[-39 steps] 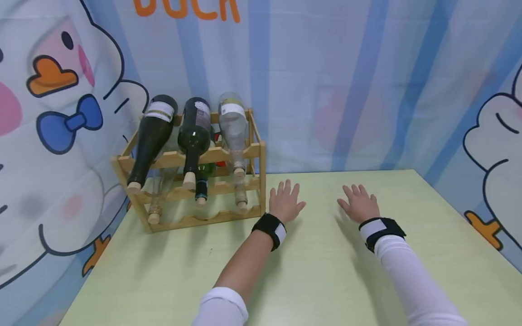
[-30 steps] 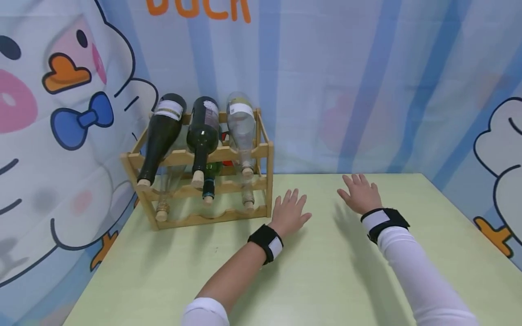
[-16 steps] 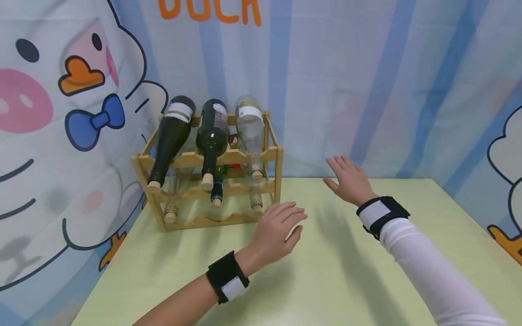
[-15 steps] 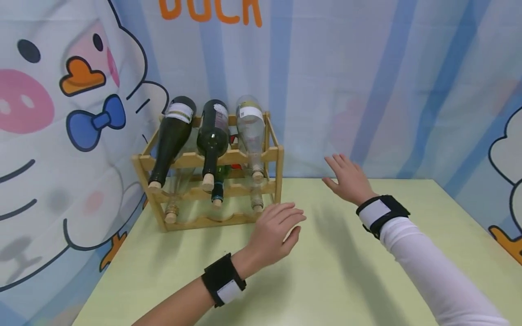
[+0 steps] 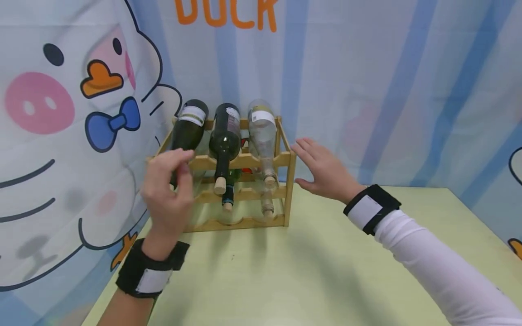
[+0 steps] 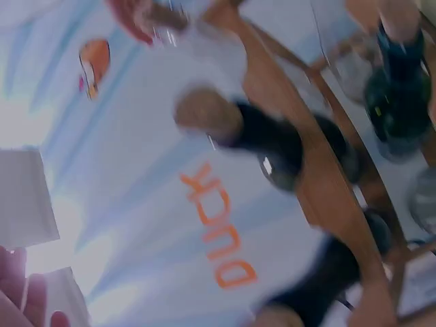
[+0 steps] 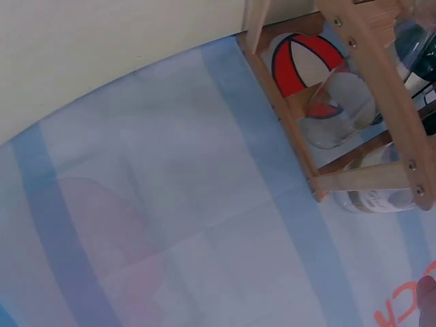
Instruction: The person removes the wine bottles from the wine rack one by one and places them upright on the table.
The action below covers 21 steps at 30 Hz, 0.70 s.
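Observation:
A wooden wine rack (image 5: 290,199) stands at the back left of the table. Three corked bottles lie along its top with necks forward: a dark green one (image 5: 188,136) at left, a dark one (image 5: 225,140) in the middle and a clear one (image 5: 262,131) at right. My left hand (image 5: 169,194) hovers in front of the left bottle's neck, hiding much of it. Its fingers bend loosely and nothing is in them; in the left wrist view its fingers (image 6: 34,300) show apart from the bottles. My right hand (image 5: 326,172) is outstretched beside the rack's right end, fingers straight, holding nothing.
On the rack's lower level lie a small green bottle (image 5: 228,194) and a clear bottle (image 5: 267,206), both corked. A printed curtain (image 5: 367,90) hangs close behind and to the left. The pale green table (image 5: 367,253) extends to the right.
My left hand has swung left and up from the table's middle to the rack's left side, its fingers bending. My right hand has moved left to the rack's right end. The head view has turned left.

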{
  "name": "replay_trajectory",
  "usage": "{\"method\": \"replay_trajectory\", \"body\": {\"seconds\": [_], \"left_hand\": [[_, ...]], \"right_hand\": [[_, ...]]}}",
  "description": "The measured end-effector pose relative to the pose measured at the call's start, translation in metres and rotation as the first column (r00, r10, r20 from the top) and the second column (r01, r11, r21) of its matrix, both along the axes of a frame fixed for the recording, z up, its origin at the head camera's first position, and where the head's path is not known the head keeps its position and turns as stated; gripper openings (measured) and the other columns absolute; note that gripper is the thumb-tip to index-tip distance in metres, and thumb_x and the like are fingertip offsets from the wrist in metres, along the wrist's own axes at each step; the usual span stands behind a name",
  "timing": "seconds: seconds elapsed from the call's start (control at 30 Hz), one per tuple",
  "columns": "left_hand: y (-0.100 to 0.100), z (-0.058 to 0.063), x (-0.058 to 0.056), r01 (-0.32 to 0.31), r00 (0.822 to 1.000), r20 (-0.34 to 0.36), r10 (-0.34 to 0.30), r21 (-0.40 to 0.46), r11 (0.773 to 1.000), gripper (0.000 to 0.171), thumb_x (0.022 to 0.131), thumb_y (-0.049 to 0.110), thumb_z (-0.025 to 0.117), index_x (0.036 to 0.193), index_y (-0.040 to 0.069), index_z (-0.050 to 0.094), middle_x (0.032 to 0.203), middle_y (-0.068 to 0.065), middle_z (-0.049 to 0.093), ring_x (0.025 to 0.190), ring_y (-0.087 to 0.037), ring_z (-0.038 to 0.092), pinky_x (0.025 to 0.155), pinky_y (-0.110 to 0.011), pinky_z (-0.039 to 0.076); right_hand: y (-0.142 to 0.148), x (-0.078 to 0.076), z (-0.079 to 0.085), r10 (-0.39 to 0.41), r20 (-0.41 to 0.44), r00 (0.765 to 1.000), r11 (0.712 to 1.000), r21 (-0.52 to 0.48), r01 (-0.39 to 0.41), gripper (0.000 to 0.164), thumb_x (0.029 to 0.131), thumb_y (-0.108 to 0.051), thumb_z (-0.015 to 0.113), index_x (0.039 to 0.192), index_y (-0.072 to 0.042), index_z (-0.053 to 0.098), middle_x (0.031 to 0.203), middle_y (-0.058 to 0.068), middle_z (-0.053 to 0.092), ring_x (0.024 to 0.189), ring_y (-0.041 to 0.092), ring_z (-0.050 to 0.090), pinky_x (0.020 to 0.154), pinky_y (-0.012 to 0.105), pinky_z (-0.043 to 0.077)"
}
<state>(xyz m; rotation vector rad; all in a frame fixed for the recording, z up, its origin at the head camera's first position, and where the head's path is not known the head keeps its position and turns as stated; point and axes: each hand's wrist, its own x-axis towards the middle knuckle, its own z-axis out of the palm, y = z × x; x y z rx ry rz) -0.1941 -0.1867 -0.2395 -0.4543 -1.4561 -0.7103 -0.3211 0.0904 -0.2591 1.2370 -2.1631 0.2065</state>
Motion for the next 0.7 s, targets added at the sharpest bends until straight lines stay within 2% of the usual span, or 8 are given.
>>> {"method": "replay_trajectory", "body": {"seconds": [0.07,0.17,0.23,0.3,0.43,0.5,0.53,0.7], "left_hand": [[-0.021,0.004,-0.004,-0.046,0.989,0.142,0.032,0.098,0.994,0.018,0.082,-0.001,0.048,0.092,-0.002,0.063,0.091,-0.016,0.064,0.090,-0.028,0.058,0.084,-0.027,0.043],[-0.054,0.003,-0.018,-0.110,0.927,0.373,0.041,0.166,0.980,0.023,0.084,0.000,0.047,0.101,-0.002,0.061,0.102,-0.016,0.062,0.099,-0.027,0.055,0.086,-0.035,0.040],[-0.072,-0.001,-0.030,-0.151,0.860,0.509,0.042,0.174,0.973,0.025,0.085,0.002,0.046,0.106,-0.002,0.059,0.109,-0.016,0.058,0.105,-0.028,0.051,0.089,-0.040,0.038],[-0.087,-0.008,-0.043,-0.183,0.776,0.629,0.053,0.143,0.973,0.028,0.087,0.005,0.045,0.112,-0.002,0.055,0.114,-0.019,0.054,0.106,-0.031,0.049,0.090,-0.044,0.036],[-0.106,-0.025,-0.062,-0.198,0.625,0.770,0.130,-0.004,0.980,0.031,0.090,0.010,0.045,0.117,-0.004,0.051,0.122,-0.024,0.047,0.107,-0.038,0.047,0.093,-0.048,0.035],[-0.111,-0.033,-0.067,-0.186,0.602,0.782,0.163,-0.062,0.981,0.030,0.091,0.010,0.046,0.116,-0.005,0.052,0.123,-0.025,0.045,0.109,-0.040,0.045,0.093,-0.050,0.034],[-0.112,-0.037,-0.069,-0.185,0.605,0.775,0.181,-0.084,0.979,0.029,0.091,0.010,0.047,0.114,-0.006,0.052,0.125,-0.024,0.044,0.111,-0.040,0.044,0.093,-0.050,0.034],[-0.115,-0.051,-0.076,-0.219,0.666,0.711,0.227,-0.105,0.970,0.027,0.090,0.014,0.049,0.110,-0.003,0.055,0.121,-0.018,0.047,0.107,-0.036,0.047,0.087,-0.050,0.038]], "right_hand": [[-0.011,0.001,0.000,0.051,-0.056,0.997,0.999,0.001,-0.051,0.074,0.072,-0.021,0.071,0.132,0.001,0.036,0.137,0.021,0.036,0.128,0.034,0.031,0.101,0.046,0.030],[-0.028,0.000,-0.002,0.085,-0.087,0.993,0.996,0.002,-0.086,0.074,0.071,-0.020,0.072,0.132,0.001,0.036,0.137,0.020,0.035,0.128,0.033,0.030,0.102,0.044,0.029],[-0.037,-0.001,-0.003,0.088,-0.082,0.993,0.996,0.004,-0.087,0.074,0.072,-0.018,0.072,0.133,0.000,0.035,0.138,0.019,0.035,0.129,0.033,0.029,0.103,0.043,0.028],[-0.044,-0.002,-0.004,0.075,-0.083,0.994,0.997,0.014,-0.074,0.074,0.072,-0.016,0.071,0.133,0.000,0.034,0.138,0.019,0.035,0.130,0.032,0.028,0.103,0.043,0.028],[-0.054,-0.004,-0.003,0.063,-0.086,0.994,0.998,0.022,-0.062,0.075,0.067,-0.009,0.073,0.132,0.000,0.037,0.135,0.019,0.039,0.129,0.032,0.031,0.102,0.042,0.030],[-0.057,-0.006,-0.004,0.061,-0.083,0.995,0.998,0.030,-0.058,0.074,0.066,-0.006,0.074,0.131,-0.002,0.039,0.134,0.018,0.041,0.128,0.031,0.032,0.102,0.042,0.031],[-0.058,-0.007,-0.005,0.061,-0.077,0.995,0.998,0.034,-0.059,0.073,0.065,-0.005,0.073,0.130,-0.003,0.041,0.134,0.017,0.042,0.127,0.031,0.033,0.102,0.042,0.031],[-0.064,-0.010,-0.012,0.055,-0.052,0.997,0.998,0.008,-0.054,0.066,0.064,0.007,0.069,0.125,-0.006,0.049,0.133,0.014,0.044,0.126,0.028,0.037,0.097,0.041,0.037]]}}
